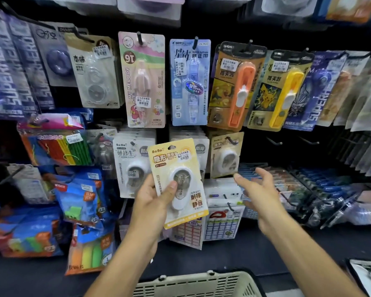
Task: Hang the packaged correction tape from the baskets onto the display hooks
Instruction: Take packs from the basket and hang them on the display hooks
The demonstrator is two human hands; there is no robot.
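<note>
Left hand: grip pinched on a yellow correction tape pack, thumb across the clear blister over the white dispenser, fingers behind the card. Pack held upright, slightly tilted, in front of the display wall.

Right hand: grip spread, fingers relaxed and apart, holding nothing. It sits just right of the yellow pack, not touching it.

Readable on the held pack: "BoBo" at top left, large Chinese characters beneath, a white price sticker at top right, hang hole at the top edge.

Behind the yellow pack, to its left, a white BoBo pack hangs on a hook. To its upper right, a tan pack of the same shape hangs on its hook. Further right of that, a bare hook.

Above the yellow pack: pink "MY MELODY" card, a blue card, then an orange pack and a yellow Pikachu pack. Packs far left and far right read "SUPERHERO".

Below the yellow pack, at the frame bottom, the rim of a beige basket.
</note>
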